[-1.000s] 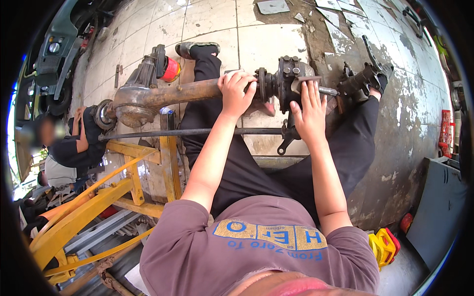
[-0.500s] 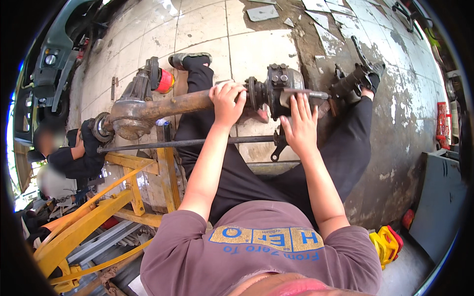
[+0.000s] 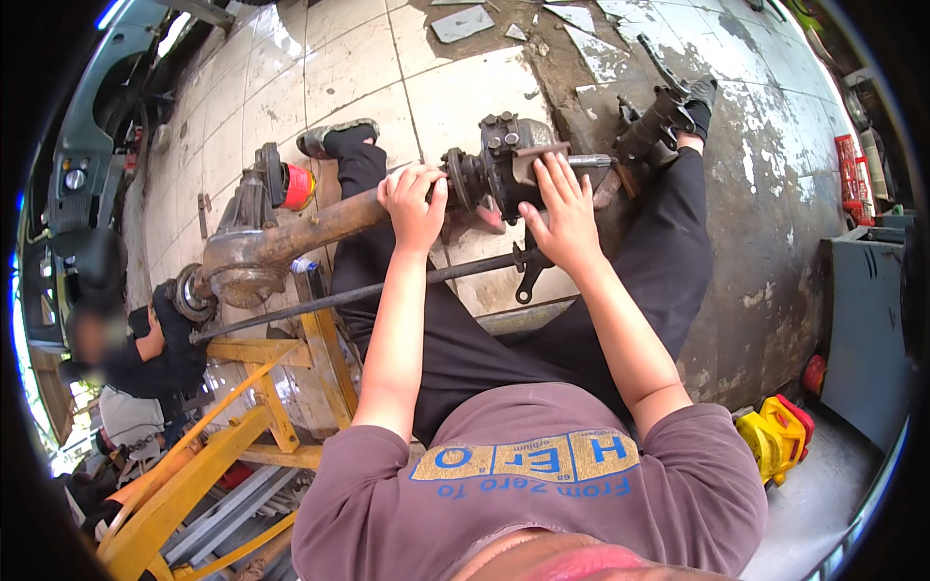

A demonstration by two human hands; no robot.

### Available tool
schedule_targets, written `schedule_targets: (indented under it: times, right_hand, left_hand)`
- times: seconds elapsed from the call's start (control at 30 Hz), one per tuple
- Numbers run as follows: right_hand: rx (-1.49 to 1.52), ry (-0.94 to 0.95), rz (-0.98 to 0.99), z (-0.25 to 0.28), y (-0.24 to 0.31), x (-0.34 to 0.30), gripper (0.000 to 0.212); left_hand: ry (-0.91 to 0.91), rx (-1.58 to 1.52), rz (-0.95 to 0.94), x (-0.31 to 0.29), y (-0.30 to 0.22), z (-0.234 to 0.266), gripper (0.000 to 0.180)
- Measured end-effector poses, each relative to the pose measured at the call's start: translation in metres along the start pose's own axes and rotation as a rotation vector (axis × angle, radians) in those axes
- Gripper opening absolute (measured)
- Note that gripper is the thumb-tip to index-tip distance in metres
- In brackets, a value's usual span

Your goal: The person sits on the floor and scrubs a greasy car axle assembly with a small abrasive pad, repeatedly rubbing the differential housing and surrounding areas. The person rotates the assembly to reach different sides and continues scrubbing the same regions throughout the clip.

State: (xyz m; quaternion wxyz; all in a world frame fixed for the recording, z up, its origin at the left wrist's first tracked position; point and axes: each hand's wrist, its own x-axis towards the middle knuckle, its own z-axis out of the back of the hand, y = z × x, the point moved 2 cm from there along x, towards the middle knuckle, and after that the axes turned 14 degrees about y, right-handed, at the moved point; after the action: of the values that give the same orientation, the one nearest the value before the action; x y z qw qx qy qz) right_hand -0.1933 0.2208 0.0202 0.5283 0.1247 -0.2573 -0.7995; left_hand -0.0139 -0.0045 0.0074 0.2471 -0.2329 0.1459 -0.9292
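Axle (image 3: 354, 214) slants over the person's left leg (image 3: 360, 167), more steeply in view than a moment ago; both hands keep their places along it, so the contact is unaltered. The left hand (image 3: 415, 206) curls over the tube (image 3: 312, 230), fingers slightly parted; whether it grips beneath, I cannot tell. The right hand (image 3: 565, 215) rests at the dark hub housing (image 3: 498, 176), fingers nearly straight, thumb spread, clasping nothing. Pale, stained tiles (image 3: 344, 89) surface the floor, near a yellow frame (image 3: 189, 465), another person (image 3: 174, 344) and a blue-grey cabinet (image 3: 867, 334).

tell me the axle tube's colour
The axle tube is a dull, rusty brown, clearest in the head view.
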Motion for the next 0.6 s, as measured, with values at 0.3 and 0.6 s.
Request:
schedule_targets:
  times: [0.3, 0.6]
  right_hand:
    - [0.022, -0.014, 0.005, 0.004, -0.005, 0.005, 0.079]
    - [0.039, -0.011, 0.022, 0.004, -0.008, 0.011, 0.082]
  left_hand:
    - [0.029, 0.006, -0.009, 0.001, 0.0, 0.002, 0.013]
    - [0.016, -0.013, -0.006, -0.002, -0.002, -0.001, 0.013]
